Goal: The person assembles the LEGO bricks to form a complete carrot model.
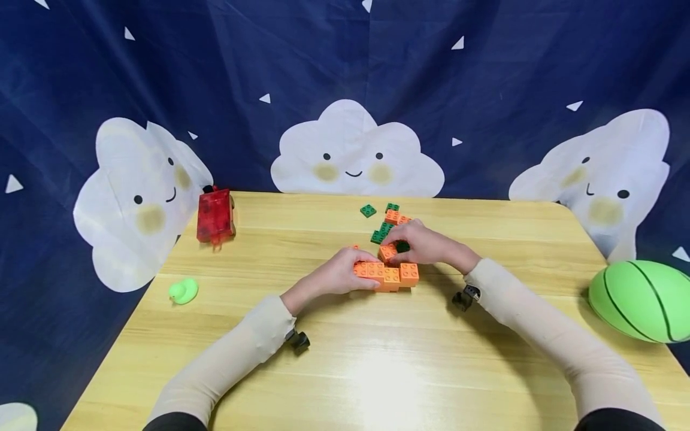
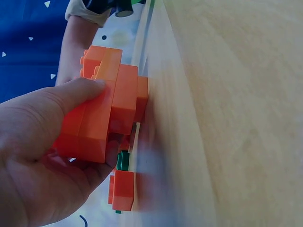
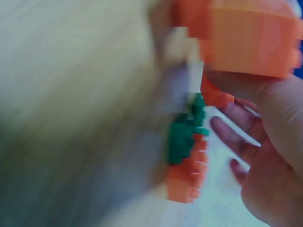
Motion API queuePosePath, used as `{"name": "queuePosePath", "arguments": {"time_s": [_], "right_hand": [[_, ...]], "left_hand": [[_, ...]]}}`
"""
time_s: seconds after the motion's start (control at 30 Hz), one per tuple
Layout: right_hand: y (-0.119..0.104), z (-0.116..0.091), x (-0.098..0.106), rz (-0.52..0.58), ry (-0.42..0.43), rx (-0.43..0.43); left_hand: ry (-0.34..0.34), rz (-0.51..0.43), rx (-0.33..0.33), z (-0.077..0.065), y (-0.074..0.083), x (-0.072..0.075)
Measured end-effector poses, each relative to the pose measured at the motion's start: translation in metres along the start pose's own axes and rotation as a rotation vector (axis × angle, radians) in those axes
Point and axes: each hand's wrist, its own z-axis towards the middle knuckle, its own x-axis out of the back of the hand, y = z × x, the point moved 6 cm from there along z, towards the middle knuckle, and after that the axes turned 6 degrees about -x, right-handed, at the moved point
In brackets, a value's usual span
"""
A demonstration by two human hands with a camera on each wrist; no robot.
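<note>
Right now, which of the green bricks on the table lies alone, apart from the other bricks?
The small green brick farthest left, near the table's far edge. The other green bricks lie against orange ones beside the right hand.

I see even, bright light from above; a pale glare patch sits on the counter (image 1: pixel 377 383) nearer me than the fingers (image 1: pixel 372 281), with soft shadows under both forearms. The head view is sharp but bows at its edges. Both wrist views are smeared, the right one worst beyond its fingers (image 3: pixel 232 137).
</note>
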Motion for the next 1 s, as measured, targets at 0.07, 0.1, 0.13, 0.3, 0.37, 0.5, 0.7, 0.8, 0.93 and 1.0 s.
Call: {"name": "queuePosePath", "arguments": {"time_s": [0.07,0.1,0.13,0.3,0.37,0.5,0.7,0.8,0.93,1.0], "right_hand": [[-0.004,-0.003,0.01,0.05,0.032,-0.001],[-0.007,-0.004,0.015,0.083,0.045,-0.006],[-0.01,-0.007,0.02,0.111,0.057,-0.013],[-0.025,-0.022,0.032,0.232,0.066,-0.064],[-0.03,-0.027,0.031,0.259,0.053,-0.074],[-0.037,-0.032,0.025,0.248,0.04,-0.052],[-0.041,-0.031,0.017,0.211,0.034,-0.013],[-0.041,-0.03,0.012,0.221,0.015,-0.009],[-0.042,-0.032,0.009,0.223,0.006,0.0],[-0.043,-0.032,0.008,0.223,0.004,-0.001]], "left_hand": [[-0.003,-0.002,-0.005,0.0,0.0,0.0],[-0.005,-0.003,-0.005,0.0,0.0,0.0],[-0.006,-0.004,-0.003,0.0,0.0,0.0],[-0.005,-0.007,-0.006,0.0,0.001,0.001],[-0.001,-0.004,-0.009,0.001,0.002,0.001],[0.002,0.002,-0.01,0.001,0.001,0.001],[0.006,-0.013,-0.013,0.001,0.0,0.002],[0.001,-0.028,-0.002,0.0,-0.002,0.001],[-0.004,-0.046,0.013,0.0,-0.003,0.0],[-0.003,-0.049,0.01,0.0,-0.002,0.001]]}}
